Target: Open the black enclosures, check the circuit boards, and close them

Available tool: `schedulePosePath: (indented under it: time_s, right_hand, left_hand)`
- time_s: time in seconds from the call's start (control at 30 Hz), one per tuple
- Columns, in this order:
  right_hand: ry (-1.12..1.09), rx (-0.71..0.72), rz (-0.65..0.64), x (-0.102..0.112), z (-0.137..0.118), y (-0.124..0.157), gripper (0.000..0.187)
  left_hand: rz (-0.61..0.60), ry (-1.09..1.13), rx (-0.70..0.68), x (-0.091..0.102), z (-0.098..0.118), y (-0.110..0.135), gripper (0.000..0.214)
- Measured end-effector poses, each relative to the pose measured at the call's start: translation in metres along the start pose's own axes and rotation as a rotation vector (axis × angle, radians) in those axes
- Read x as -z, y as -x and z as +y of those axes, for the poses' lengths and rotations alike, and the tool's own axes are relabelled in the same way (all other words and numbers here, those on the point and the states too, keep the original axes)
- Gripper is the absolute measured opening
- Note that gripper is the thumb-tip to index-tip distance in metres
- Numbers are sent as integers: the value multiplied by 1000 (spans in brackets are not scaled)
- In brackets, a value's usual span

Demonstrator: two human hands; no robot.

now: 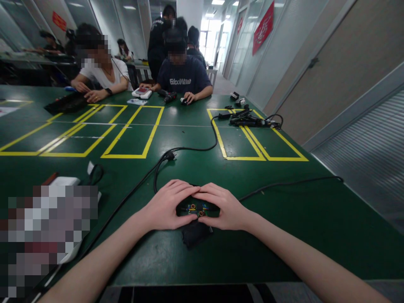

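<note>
My left hand (172, 206) and my right hand (224, 206) curve around a small circuit board (199, 208) with copper coils, close to the front of the table. Both hands are closed on it from either side, their index fingers meeting behind it and thumbs nearly touching in front. Dark edges around the board look like a black housing, mostly hidden by my fingers. Just in front of my thumbs lies a black case piece (196, 234). Black cables run out behind each hand; whether they join the board is hidden.
A black cable (189, 148) with a plug (170, 156) crosses the green table (268, 252). Another cable (290, 182) runs right. At left lies a blurred-out object (59, 227). Tangled black parts (249, 118) and a drill (168, 97) lie farther back, where two people sit.
</note>
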State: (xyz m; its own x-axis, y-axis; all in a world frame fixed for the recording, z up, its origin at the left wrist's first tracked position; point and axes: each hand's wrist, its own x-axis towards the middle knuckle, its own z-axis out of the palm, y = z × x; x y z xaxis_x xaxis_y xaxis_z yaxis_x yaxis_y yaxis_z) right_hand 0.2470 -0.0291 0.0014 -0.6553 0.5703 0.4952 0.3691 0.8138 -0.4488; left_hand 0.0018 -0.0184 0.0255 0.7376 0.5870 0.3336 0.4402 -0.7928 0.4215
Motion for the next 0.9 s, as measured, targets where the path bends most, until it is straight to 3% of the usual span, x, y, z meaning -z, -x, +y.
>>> schedulePosePath:
  time_s: [0.07, 0.2, 0.47, 0.63, 0.9]
  right_hand:
    - [-22, -13, -43, 3, 0, 0, 57]
    - [-9, -64, -86, 9, -1, -1, 53]
    - [63, -98, -68, 5, -1, 1, 46]
    - [55, -79, -50, 1, -3, -1, 45]
    - [111, -109, -17, -3, -7, -4, 40]
  left_hand:
    - [11, 3, 13, 1, 0, 0, 54]
    - [31, 7, 42, 0, -4, 1, 34]
    - [91, -35, 97, -5, -8, 3, 16]
    - [16, -44, 224, -3, -4, 3, 20]
    - [9, -37, 236, -7, -4, 4, 18]
